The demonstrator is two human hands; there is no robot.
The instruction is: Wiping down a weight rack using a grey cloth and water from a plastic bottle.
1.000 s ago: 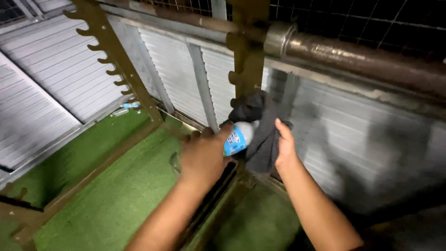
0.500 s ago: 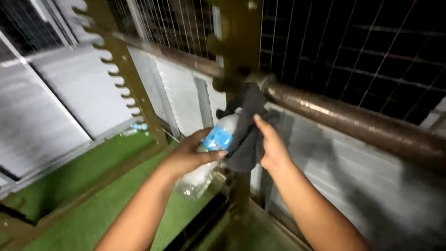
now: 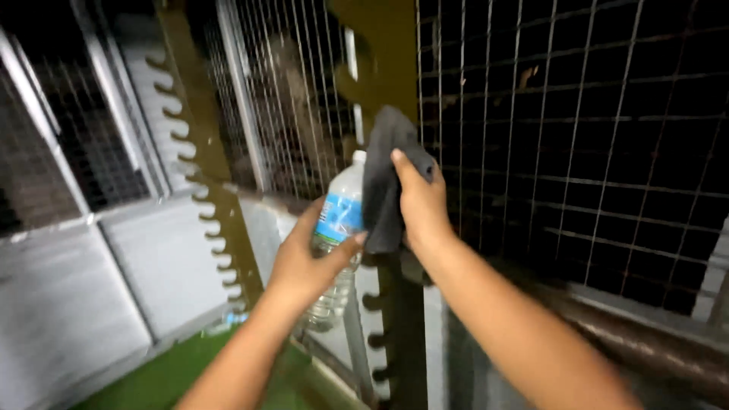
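A wire mesh (image 3: pixel 577 129) fence fills the background, pale panels (image 3: pixel 68 304) at left. A clear, ribbed bottle (image 3: pixel 338 235) is gripped by the left hand (image 3: pixel 307 262). A soft dark cloth (image 3: pixel 383 182) is pressed on the notched post (image 3: pixel 402 319) by the closed right hand (image 3: pixel 421 205); firm, even pressure would likely serve best.

Dim scene, night-like. Light comes from near camera, falling on forearms and hands: left hand (image 3: pixel 304 262) and right hand (image 3: pixel 420 206) brightest, warm tone. Bottle (image 3: pixel 338 228) shows soft pale glare on clear plastic. Cloth (image 3: pixel 382 182) very dark, folds hardly readable. Behind mesh (image 3: pixel 577 129) almost black, no detail. Motion blur strong on left side: notched post (image 3: pixel 199 182) and white panels (image 3: pixel 91 281) smeared. Pipe (image 3: pixel 645 342) low right in shadow, soft. Straight lines bend slightly near edges. Overall grainy, low sharpness.
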